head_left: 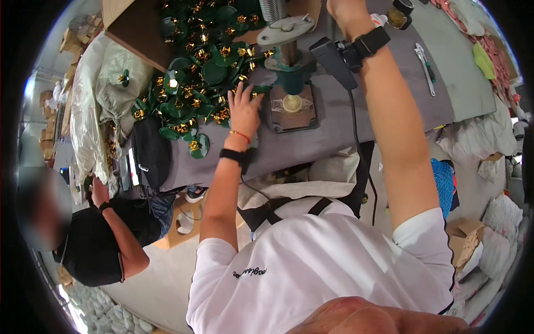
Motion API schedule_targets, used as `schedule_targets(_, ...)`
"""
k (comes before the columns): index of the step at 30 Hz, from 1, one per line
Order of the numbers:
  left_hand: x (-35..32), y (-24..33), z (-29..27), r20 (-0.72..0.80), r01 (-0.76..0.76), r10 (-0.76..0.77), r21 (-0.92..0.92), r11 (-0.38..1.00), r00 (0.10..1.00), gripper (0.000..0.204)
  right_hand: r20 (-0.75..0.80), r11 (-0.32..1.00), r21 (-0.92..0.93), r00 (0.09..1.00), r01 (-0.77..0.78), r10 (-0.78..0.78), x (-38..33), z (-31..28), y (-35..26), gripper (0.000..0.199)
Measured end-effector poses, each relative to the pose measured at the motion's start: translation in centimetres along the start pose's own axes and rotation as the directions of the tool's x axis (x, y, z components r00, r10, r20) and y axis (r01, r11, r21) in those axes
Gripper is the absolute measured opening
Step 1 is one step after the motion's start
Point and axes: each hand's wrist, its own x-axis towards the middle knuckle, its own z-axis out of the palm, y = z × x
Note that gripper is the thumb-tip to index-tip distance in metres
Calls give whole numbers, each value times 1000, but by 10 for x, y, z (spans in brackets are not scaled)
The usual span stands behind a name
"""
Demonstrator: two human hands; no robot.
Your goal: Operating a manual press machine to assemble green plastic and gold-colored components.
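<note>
the person's left hand [243,108] lay open, fingers spread, on the edge of a heap of green discs with gold clips [194,72] on the grey surface [334,128], just beside a small press [286,61]. the right hand [347,14] reached up past the frame's top; whether it gripped anything could not be told. a round pale piece [292,103] sat flat on the press base, with no long axis. picking one disc cleanly probably called for pinching its rim, not raking the heap.
</note>
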Motion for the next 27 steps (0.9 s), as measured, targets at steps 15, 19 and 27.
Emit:
schedule_targets(15,13,50,44,120,352,-353,-595,723,928,43,26,999,-11,999,-36,36,-1,-1,0,40)
schedule_targets(19,16,40,47,153,294,-256,-622,726,955,44,7,1000,4,1000,-23,23,0,-5,5,41)
schedule_targets(27,12,52,48,222,357,-279,-585,728,934,44,38,998,-5,998,-57,57,0,-2,-4,39)
